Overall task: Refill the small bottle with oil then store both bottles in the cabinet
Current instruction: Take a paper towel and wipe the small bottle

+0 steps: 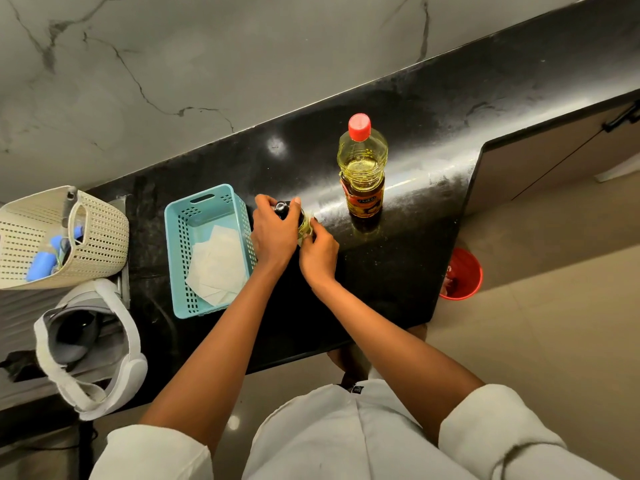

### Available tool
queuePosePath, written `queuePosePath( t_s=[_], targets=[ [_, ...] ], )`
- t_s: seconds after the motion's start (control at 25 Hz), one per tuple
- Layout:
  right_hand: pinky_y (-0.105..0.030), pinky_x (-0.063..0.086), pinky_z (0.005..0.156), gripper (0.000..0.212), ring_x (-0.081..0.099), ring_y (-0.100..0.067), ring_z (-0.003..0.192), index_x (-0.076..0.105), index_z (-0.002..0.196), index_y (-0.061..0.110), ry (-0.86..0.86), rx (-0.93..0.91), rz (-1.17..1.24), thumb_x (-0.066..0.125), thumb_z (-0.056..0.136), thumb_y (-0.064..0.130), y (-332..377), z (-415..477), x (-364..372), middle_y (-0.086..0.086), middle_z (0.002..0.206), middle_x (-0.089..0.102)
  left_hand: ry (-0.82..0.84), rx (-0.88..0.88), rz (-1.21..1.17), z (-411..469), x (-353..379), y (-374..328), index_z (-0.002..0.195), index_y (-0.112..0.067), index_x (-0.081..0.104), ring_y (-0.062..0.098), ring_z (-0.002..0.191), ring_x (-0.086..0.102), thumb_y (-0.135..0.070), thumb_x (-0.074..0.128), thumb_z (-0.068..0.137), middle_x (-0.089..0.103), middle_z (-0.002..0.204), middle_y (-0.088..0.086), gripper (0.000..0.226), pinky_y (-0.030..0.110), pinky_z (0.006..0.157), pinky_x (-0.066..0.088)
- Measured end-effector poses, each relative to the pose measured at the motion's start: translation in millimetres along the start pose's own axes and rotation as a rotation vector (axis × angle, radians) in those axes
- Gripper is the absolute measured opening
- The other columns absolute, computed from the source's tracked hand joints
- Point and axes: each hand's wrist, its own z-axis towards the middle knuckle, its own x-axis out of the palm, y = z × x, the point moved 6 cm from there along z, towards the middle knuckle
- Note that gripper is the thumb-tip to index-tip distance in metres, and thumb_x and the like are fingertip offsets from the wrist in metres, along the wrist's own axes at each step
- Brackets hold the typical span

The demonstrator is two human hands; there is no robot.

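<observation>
A small clear bottle (304, 225) with yellow oil inside stands on the black counter (398, 271), mostly hidden by both hands. My left hand (273, 233) is wrapped over its top, fingers around the black cap (282, 207). My right hand (318, 254) grips the bottle's body from the right side. The big oil bottle (362, 168) stands upright to the right, apart from both hands, with its red cap (359, 126) on and oil filling about half of it.
A teal plastic basket (180, 244) holding white paper sheets sits just left of my hands. A cream woven basket (100, 237) stands at far left. A red bin (464, 275) is on the floor past the counter's edge. A cabinet door with a black handle (620, 119) is at upper right.
</observation>
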Motion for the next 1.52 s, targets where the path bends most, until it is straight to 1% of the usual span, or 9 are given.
queuePosePath(
  t_s=[0.12,0.28,0.64,0.8,1.0,1.24,1.36,1.44,1.52],
  targets=[
    [-0.048,0.057,0.091,0.033,0.070,-0.034,0.112,0.076,0.124,0.014,-0.081,0.042,0.116,0.049,0.106,0.009,12.9,-10.4,-3.1,-0.011,0.117,0.077,0.058,-0.031,0.042,1.2,5.8,-1.7,0.106,-0.020,0.053,0.035,0.107,0.060,-0.064,0.054,0.100,0.063,0.115,0.013,0.044,0.039,0.086,0.040],
    [-0.044,0.050,0.103,0.041,0.063,-0.035,0.128,0.062,0.146,0.007,-0.094,-0.048,0.096,0.046,0.108,0.004,21.3,-7.4,-6.5,-0.017,0.138,0.069,0.121,-0.042,0.107,10.5,7.4,-5.4,0.103,-0.019,0.052,0.041,0.116,0.060,-0.068,0.051,0.099,0.065,0.121,0.018,0.049,0.044,0.092,0.043],
    [-0.037,0.041,0.067,0.031,0.066,-0.035,0.085,0.080,0.092,0.011,-0.122,0.137,0.027,0.051,0.095,0.002,6.8,10.8,-4.1,-0.014,0.096,0.078,0.102,-0.047,0.096,7.9,8.3,-6.8,0.113,-0.015,0.053,0.044,0.115,0.061,-0.071,0.048,0.100,0.064,0.123,0.019,0.057,0.044,0.089,0.043],
    [-0.039,0.050,0.063,0.032,0.064,-0.030,0.075,0.062,0.067,0.011,-0.154,0.393,0.230,0.059,0.097,0.002,-4.5,16.6,-5.9,-0.011,0.082,0.070,0.104,-0.043,0.076,6.1,7.3,-6.9,0.112,-0.016,0.052,0.045,0.114,0.062,-0.074,0.046,0.098,0.065,0.122,0.019,0.060,0.049,0.094,0.049],
    [-0.028,0.060,0.047,0.016,0.074,-0.028,0.071,0.067,0.100,-0.008,-0.068,0.536,0.642,0.066,0.088,-0.018,-5.5,15.1,-4.6,-0.023,0.100,0.074,0.131,-0.059,0.069,4.2,6.8,-5.2,0.121,-0.014,0.053,0.046,0.119,0.063,-0.084,0.044,0.092,0.067,0.127,0.020,0.076,0.053,0.099,0.051],
    [-0.021,0.062,0.056,0.022,0.072,-0.020,0.075,0.072,0.117,-0.002,0.146,0.476,0.614,0.061,0.099,-0.010,-8.4,-2.2,-51.1,-0.017,0.096,0.075,0.168,-0.165,-0.007,-22.7,-4.9,7.3,0.153,-0.007,0.038,0.044,0.141,0.051,-0.094,0.044,0.084,0.049,0.156,0.021,0.112,0.054,0.114,0.043],
    [-0.023,0.062,0.065,0.024,0.070,-0.018,0.075,0.073,0.114,0.002,0.178,0.497,0.595,0.059,0.099,-0.009,-22.3,-4.2,-71.4,-0.015,0.092,0.074,0.107,-0.301,-0.220,-52.8,-0.7,38.6,0.137,-0.013,0.049,0.037,0.118,0.066,-0.089,0.042,0.089,0.063,0.139,0.014,0.089,0.054,0.103,0.055],
    [-0.025,0.061,0.068,0.024,0.070,-0.019,0.079,0.073,0.115,0.001,0.242,0.494,0.608,0.058,0.098,-0.007,-29.2,-9.5,-76.5,-0.015,0.093,0.075,0.286,-0.433,-0.530,-80.2,23.7,52.8,0.127,-0.011,0.062,0.027,0.095,0.070,-0.066,0.060,0.098,0.072,0.119,0.014,0.062,0.045,0.084,0.064],
    [-0.027,0.060,0.073,0.018,0.072,-0.020,0.084,0.076,0.107,0.005,0.309,0.465,0.562,0.063,0.097,0.000,-35.3,-14.8,-80.1,-0.013,0.095,0.077,0.482,-0.566,-0.884,-104.1,44.6,47.8,0.128,-0.006,0.071,0.024,0.097,0.075,-0.035,0.073,0.101,0.077,0.114,0.015,0.040,0.037,0.083,0.064]
  ],
)
